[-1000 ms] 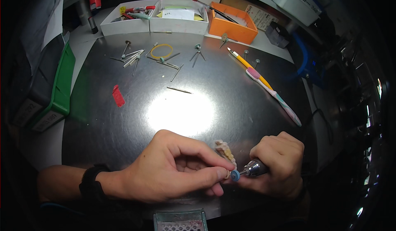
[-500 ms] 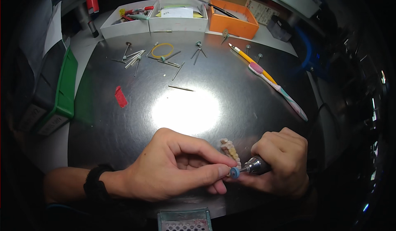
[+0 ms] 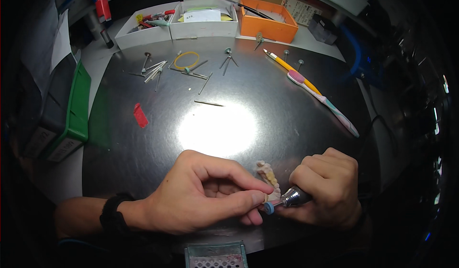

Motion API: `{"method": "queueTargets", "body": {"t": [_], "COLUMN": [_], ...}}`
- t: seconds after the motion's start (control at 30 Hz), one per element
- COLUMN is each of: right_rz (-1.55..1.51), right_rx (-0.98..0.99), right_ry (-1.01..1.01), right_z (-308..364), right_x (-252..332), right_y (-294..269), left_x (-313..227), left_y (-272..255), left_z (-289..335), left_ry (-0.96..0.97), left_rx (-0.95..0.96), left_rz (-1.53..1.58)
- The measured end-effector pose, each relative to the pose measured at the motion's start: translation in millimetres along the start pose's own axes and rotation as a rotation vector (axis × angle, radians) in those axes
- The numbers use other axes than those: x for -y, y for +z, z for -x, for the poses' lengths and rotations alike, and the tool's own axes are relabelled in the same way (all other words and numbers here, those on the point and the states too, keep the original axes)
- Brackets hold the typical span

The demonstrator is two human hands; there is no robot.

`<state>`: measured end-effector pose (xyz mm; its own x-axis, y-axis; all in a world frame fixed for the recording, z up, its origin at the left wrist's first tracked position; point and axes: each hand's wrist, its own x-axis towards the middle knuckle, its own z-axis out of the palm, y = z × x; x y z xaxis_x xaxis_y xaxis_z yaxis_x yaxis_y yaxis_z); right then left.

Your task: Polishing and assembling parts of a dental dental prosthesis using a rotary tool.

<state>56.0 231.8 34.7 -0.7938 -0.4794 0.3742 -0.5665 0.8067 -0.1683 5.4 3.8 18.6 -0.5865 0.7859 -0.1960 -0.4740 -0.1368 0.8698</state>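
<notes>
My left hand (image 3: 201,201) is closed, with thumb and forefinger pinching a tiny pale piece (image 3: 266,197), perhaps a tooth crown; the fingertips hide most of it. My right hand (image 3: 330,186) is wrapped round a dark and silver rotary handpiece (image 3: 292,197). On its shank sits a small blue polishing wheel (image 3: 268,207), right by the left fingertips; whether it touches the pale piece I cannot tell. Between and just beyond the two hands lies a plaster dental model (image 3: 268,175) with a row of teeth, partly covered by the left fingers.
Several loose burs (image 3: 155,69) and a yellow rubber band (image 3: 186,60) lie across the far tabletop. A toothbrush (image 3: 325,103) and a yellow pencil-like tool (image 3: 287,67) rest at right. Behind stand white boxes (image 3: 203,29) and an orange box (image 3: 267,29); a green bin (image 3: 79,103) is at left.
The blue wheel has shifted slightly down and left beside the left fingertips. The whole view has moved a little; both hands keep their grips.
</notes>
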Motion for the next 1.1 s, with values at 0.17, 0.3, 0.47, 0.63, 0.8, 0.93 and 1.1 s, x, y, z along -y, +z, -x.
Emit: {"method": "queueTargets", "body": {"t": [0.17,0.3,0.47,0.63,0.8,0.93,1.1], "right_rz": [0.011,0.007,-0.036,-0.046,-0.055,-0.051,-0.002], "right_rx": [-0.038,-0.018,-0.053,-0.056,-0.040,-0.038,0.001], "right_ry": [0.036,0.019,0.041,0.038,0.030,0.037,0.005], "right_z": [0.4,0.2,1.1,1.5,2.1,1.0,-0.2], "right_x": [-0.2,-0.1,-0.1,0.0,-0.6,0.3,-1.2], "right_y": [1.0,1.5,4.1,3.9,2.8,1.9,-1.6], "left_x": [1.5,1.2,7.2,4.4,0.7,0.3,4.8], "left_y": [-0.7,-0.4,-5.1,-3.1,0.5,1.3,2.3], "left_z": [0.5,-0.5,-0.7,-1.4,-0.7,0.8,0.9], "left_ry": [0.010,0.003,0.058,0.047,0.032,-0.001,0.031], "left_rx": [0.001,-0.004,0.047,0.025,0.000,-0.010,-0.010], "left_rz": [0.013,0.003,0.016,0.004,-0.002,0.056,0.085]}}
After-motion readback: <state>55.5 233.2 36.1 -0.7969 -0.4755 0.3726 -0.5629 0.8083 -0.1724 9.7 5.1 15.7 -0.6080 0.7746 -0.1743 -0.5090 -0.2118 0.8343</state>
